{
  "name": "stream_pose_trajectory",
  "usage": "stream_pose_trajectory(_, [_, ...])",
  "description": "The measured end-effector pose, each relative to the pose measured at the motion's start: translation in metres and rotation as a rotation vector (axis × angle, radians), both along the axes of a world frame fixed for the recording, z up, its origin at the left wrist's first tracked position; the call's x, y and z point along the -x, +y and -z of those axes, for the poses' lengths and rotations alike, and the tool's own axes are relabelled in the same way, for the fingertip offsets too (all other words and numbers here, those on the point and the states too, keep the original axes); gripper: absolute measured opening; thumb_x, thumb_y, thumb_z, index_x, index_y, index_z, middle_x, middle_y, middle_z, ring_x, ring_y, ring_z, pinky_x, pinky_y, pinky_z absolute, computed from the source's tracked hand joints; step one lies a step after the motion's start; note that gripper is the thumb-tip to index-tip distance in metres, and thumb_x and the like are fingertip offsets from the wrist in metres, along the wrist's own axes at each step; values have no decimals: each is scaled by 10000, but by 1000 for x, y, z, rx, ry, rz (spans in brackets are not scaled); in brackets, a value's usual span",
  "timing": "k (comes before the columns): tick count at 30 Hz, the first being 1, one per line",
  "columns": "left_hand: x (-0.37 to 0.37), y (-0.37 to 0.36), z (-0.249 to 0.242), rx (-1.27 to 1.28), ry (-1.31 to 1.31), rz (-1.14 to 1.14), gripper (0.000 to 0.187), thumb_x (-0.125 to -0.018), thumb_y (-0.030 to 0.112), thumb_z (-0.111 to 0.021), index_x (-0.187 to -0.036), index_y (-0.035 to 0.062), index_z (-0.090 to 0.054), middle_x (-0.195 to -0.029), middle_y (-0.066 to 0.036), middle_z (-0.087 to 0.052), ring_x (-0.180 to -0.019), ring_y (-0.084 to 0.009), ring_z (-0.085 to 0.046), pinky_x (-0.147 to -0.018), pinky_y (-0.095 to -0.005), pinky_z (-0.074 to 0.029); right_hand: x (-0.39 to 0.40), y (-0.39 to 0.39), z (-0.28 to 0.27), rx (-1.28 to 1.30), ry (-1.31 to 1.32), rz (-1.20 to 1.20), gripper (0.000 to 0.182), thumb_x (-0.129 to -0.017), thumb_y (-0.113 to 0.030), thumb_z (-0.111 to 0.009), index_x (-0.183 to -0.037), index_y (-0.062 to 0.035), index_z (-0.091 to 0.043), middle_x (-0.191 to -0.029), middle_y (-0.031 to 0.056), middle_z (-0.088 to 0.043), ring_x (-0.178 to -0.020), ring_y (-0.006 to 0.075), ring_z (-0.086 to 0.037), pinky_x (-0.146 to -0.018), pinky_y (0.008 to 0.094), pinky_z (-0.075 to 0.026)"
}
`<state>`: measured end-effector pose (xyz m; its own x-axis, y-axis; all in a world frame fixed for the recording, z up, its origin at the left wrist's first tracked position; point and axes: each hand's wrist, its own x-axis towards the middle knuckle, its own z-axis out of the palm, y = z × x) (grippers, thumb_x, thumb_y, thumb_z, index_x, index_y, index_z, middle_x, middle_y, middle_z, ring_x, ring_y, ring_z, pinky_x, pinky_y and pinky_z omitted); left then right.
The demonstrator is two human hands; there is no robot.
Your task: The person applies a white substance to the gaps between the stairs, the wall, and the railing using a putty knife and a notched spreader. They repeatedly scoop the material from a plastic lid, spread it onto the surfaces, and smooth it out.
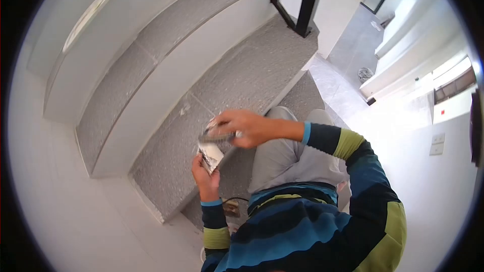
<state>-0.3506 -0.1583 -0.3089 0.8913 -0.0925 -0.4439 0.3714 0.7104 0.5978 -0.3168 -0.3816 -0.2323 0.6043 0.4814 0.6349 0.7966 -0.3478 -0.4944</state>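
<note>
Over the speckled step [237,83], as the camera is viewing it, a white-smeared plate [212,157] is slanting near the front edge. The left hand [205,178] is pinching the plate's lower end between thumb and fingers, its wrist lying toward the step's lower corner. Above the same edge, the right hand [246,127] is gripping a blurred tool [217,137] at the plate's upper end, back of the hand facing up, fingers curling, forearm crossing level and elbow bending outward. Grey trousers [280,163] are showing beside the step's front edge; a black post [308,5] is standing at its far end.
</note>
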Motion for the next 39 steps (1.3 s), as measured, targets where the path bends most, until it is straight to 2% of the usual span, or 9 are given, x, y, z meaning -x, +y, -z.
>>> stream_pose_trajectory(5, [-9, -7, -11, 34, 21, -51, 202, -852, 158, -442, -976, 18, -522, -847, -67, -608, -739, -162, -613, -624, -283, -516, 4, 3, 15, 273, -52, -30, 495, -628, -23, -611, -1116, -88, -565, -1078, 111, -552, -994, 279, -538, -696, 361, -509])
stream_pose_trajectory(8, [-11, 46, 16, 396, -238, 145, 228, -855, 174, -442, -1018, 35, -522, -843, -62, -571, -769, -162, -588, -681, -305, -506, -14, -16, 18, 463, -80, 42, 408, -645, -23, -603, -1049, -75, -579, -1066, 101, -552, -942, 260, -545, -728, 341, -506])
stream_pose_trajectory(12, [-32, 71, -16, -144, -260, -431, 243, -843, 151, -428, -1029, 16, -506, -943, -90, -552, -879, -190, -554, -765, -327, -466, -56, -8, -21, 183, -10, 233, 296, -647, -31, -609, -943, -48, -616, -952, 121, -588, -875, 271, -576, -718, 355, -489])
stream_pose_trajectory(19, [-43, 159, 39, -881, -439, -628, 180, -851, 149, -422, -928, -5, -476, -841, -58, -502, -757, -145, -469, -698, -286, -397, -174, 42, -149, -399, 235, 333, 240, -744, -137, -632, -896, 46, -598, -772, 96, -603, -653, 127, -574, -550, 287, -469])
stream_pose_trajectory(22, [-38, 160, 46, -961, -429, -616, 160, -852, 152, -428, -883, -2, -460, -791, -39, -469, -721, -121, -421, -656, -278, -369, -235, 68, -195, -699, 384, 106, 287, -757, -131, -636, -957, 68, -585, -813, 99, -607, -707, 127, -590, -608, 253, -519])
stream_pose_trajectory(29, [-41, 157, 35, -925, -391, -579, 152, -835, 160, -433, -833, 9, -449, -752, -28, -464, -691, -104, -424, -623, -259, -371, -397, 76, -283, -856, 243, 317, 328, -714, -60, -686, -961, 109, -553, -877, 129, -606, -744, 167, -615, -634, 251, -550])
stream_pose_trajectory(35, [-41, 156, 35, -880, -340, -581, 207, -831, 224, -463, -826, 19, -441, -742, -24, -449, -671, -94, -408, -597, -251, -361, -502, 94, -281, -752, 460, 369, 243, -747, -97, -699, -888, 72, -595, -883, 111, -612, -791, 157, -602, -641, 228, -525])
stream_pose_trajectory(37, [-44, 153, 34, -844, -340, -604, 214, -834, 231, -464, -831, 18, -439, -741, -22, -446, -669, -93, -408, -594, -249, -357, -484, 99, -285, -393, 327, 626, 316, -772, -242, -690, -853, 55, -618, -869, 103, -617, -787, 196, -607, -644, 304, -521])
stream_pose_trajectory(39, [-44, 156, 33, -817, -328, -624, 222, -838, 238, -465, -837, 18, -436, -740, -20, -443, -667, -93, -408, -590, -248, -353, -469, 108, -284, 33, -421, 1095, 514, -767, -431, -636, -900, 66, -626, -932, 198, -610, -911, 330, -598, -701, 437, -508])
